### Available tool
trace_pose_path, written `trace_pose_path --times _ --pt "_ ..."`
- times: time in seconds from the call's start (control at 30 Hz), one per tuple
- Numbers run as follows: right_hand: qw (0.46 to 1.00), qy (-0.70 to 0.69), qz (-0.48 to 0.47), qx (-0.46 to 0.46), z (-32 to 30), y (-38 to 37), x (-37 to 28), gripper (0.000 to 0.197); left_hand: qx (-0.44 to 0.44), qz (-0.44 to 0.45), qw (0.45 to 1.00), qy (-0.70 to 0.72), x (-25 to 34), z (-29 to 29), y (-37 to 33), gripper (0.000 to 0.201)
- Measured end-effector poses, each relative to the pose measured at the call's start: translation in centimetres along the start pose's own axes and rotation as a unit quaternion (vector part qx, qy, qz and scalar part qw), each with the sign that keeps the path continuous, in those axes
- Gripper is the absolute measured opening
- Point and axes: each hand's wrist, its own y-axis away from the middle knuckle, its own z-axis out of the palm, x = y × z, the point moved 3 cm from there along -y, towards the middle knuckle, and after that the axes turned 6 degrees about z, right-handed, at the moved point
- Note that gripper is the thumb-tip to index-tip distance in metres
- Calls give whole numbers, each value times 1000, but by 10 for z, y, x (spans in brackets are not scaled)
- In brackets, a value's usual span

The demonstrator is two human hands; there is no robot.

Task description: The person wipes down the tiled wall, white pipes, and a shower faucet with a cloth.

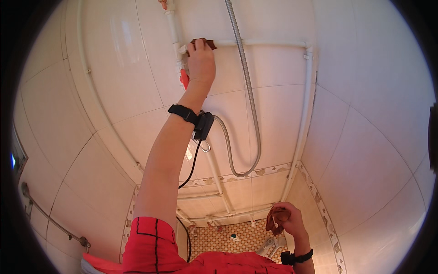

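My left hand (201,59) is raised high against the wall, fingers closed round the white horizontal pipe (273,43) with a brown cloth (210,44) between. It grips close to the joint with the upright pipe (171,27). Just below that joint a red valve handle (184,78) shows beside my wrist. Lower down at the right, my right hand (294,222) holds a second bunched brown cloth (277,220), apart from the wall pipes in this view. Part of each cloth is hidden by the fingers.
A grey flexible shower hose (248,91) hangs in a loop right of my left arm. White pipes run down the tiled walls (146,50). A metal towel bar (50,219) is at the left. Several taps and a small white-and-dark object (235,237) lie low over the patterned floor (214,244).
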Motion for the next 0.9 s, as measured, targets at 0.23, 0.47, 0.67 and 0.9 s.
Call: trace_pose_path --times 0.23,0.47,0.67,0.9 --pt "999 -32 28 4 0 8 -7 32 -2 35 979 202 33 4 2 15" --pt "997 -47 58 37 -4 9 -3 33 -198 -35 979 1 -61 0 -91 16" --pt "998 -20 38 52 -7 1 27 34 -337 -15 941 -20 -54 37 -109 16" --pt "992 -79 64 79 -10 -2 29 38 -448 75 891 -13 -5 59 -140 17"
